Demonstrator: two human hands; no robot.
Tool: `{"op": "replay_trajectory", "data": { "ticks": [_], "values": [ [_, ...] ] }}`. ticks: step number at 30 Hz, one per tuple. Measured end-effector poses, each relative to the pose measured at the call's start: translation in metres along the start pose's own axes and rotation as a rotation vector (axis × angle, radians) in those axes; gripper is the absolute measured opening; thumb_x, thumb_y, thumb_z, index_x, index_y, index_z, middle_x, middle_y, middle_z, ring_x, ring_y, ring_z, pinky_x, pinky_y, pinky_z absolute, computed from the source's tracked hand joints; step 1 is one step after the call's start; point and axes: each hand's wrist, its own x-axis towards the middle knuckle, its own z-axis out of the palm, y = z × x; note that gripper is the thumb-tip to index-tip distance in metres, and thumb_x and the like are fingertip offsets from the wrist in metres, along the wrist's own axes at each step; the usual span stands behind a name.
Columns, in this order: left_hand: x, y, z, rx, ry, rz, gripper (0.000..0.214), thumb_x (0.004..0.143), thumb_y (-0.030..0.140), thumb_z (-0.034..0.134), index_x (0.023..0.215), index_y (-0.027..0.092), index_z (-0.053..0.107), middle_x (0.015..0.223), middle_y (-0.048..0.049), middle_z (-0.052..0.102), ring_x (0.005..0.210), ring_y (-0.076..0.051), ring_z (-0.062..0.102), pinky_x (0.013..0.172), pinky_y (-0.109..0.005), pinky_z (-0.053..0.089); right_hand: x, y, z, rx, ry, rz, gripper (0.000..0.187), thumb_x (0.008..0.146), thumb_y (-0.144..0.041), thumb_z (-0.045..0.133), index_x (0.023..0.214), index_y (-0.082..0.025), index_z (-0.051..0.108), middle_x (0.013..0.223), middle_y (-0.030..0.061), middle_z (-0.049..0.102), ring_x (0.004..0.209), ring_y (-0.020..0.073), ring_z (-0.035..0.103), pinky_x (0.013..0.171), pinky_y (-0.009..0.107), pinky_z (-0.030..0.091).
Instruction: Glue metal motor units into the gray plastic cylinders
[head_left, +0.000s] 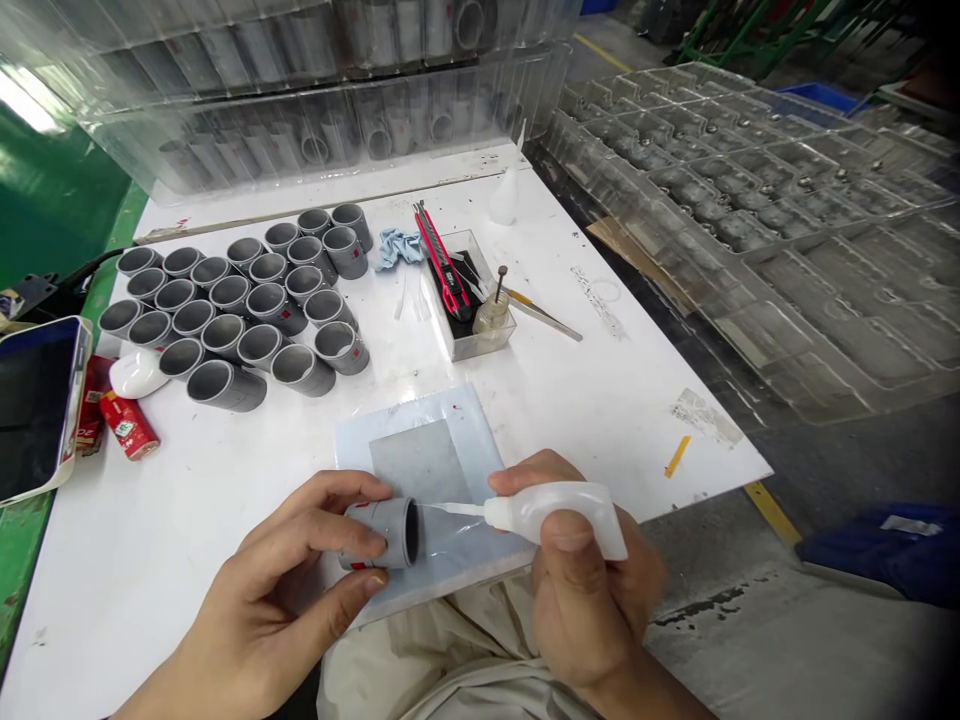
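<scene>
My left hand [300, 570] grips a short grey cylinder [371, 522] with red marks, lying on its side so its open end faces right. In my right hand [581, 590] is a white squeeze bottle [566, 512], tilted level. Its thin nozzle points left, and the fine tip is at or very near the cylinder's rim; whether they touch I cannot tell. Beneath them lies a pale blue sheet [352, 428] with a grey square pad [420, 460] on it.
Several grey cylinders [225, 385] stand at the left. A box [480, 347] holds a red utility knife [442, 265] and a small jar [491, 318]; tweezers [551, 320] lie beside it. Another squeeze bottle [504, 195] stands behind. A phone [37, 410] is far left; clear trays [750, 200] are stacked right.
</scene>
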Motion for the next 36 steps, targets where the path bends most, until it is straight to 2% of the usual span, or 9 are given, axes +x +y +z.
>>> {"op": "replay_trajectory", "data": {
  "ticks": [6,12,20,23,27,31,36],
  "values": [
    [0.001,0.000,-0.002,0.027,-0.008,0.031,0.025,0.099,0.012,0.066,0.103,0.034,0.075,0.135,-0.0018,0.067,0.124,-0.020,0.064,0.099,-0.024,0.055,0.000,0.000,0.000,0.024,0.013,-0.003,0.021,0.101,-0.032,0.063,0.105,-0.025,0.082,0.094,0.0069,0.076,0.085,0.0228,0.068,0.062,0.035,0.049],
    [0.004,-0.003,-0.009,0.104,-0.127,0.111,0.033,0.101,0.005,0.061,0.113,0.035,0.069,0.140,-0.0015,0.062,0.128,-0.018,0.062,0.092,-0.020,0.056,0.000,-0.001,-0.003,0.015,-0.036,0.026,0.022,0.103,-0.032,0.061,0.104,-0.025,0.081,0.093,0.0062,0.075,0.078,0.0202,0.065,0.063,0.034,0.048],
    [0.003,-0.002,-0.010,0.109,-0.130,0.123,0.033,0.101,0.005,0.061,0.114,0.034,0.068,0.140,-0.0021,0.062,0.128,-0.018,0.062,0.094,-0.021,0.057,-0.002,-0.002,-0.004,0.029,-0.043,0.047,0.021,0.101,-0.035,0.062,0.100,-0.026,0.081,0.084,0.0077,0.073,0.078,0.0238,0.065,0.058,0.035,0.045],
    [0.001,-0.004,-0.009,0.094,-0.128,0.128,0.034,0.101,0.005,0.061,0.116,0.035,0.068,0.141,-0.0025,0.061,0.128,-0.018,0.062,0.090,-0.019,0.059,0.002,-0.006,-0.003,0.055,-0.040,0.068,0.022,0.100,-0.038,0.065,0.096,-0.026,0.083,0.079,0.0062,0.073,0.074,0.0222,0.066,0.057,0.034,0.045],
    [0.000,-0.007,-0.008,0.092,-0.078,0.106,0.055,0.100,0.005,0.064,0.143,0.038,0.059,0.140,-0.0049,0.062,0.133,-0.018,0.061,0.100,-0.020,0.058,0.010,-0.014,-0.002,0.125,0.039,0.153,0.033,0.100,-0.047,0.066,0.085,-0.023,0.083,0.075,0.0052,0.075,0.060,0.0180,0.065,0.050,0.033,0.047],
    [0.000,-0.008,-0.006,0.155,-0.061,0.130,0.049,0.099,0.006,0.066,0.138,0.037,0.066,0.149,-0.0047,0.061,0.143,-0.021,0.058,0.108,-0.021,0.054,0.013,-0.016,-0.003,0.141,0.104,0.141,0.038,0.103,-0.049,0.061,0.086,-0.025,0.085,0.078,0.0079,0.077,0.058,0.0201,0.065,0.047,0.036,0.049],
    [0.001,-0.011,-0.004,0.097,-0.006,0.112,0.045,0.100,0.008,0.068,0.133,0.039,0.063,0.139,-0.0034,0.069,0.131,-0.019,0.065,0.086,-0.016,0.058,0.008,-0.014,-0.004,0.104,0.087,0.072,0.035,0.106,-0.045,0.058,0.093,-0.027,0.084,0.084,0.0090,0.076,0.066,0.0217,0.067,0.052,0.038,0.051]
  ]
}}
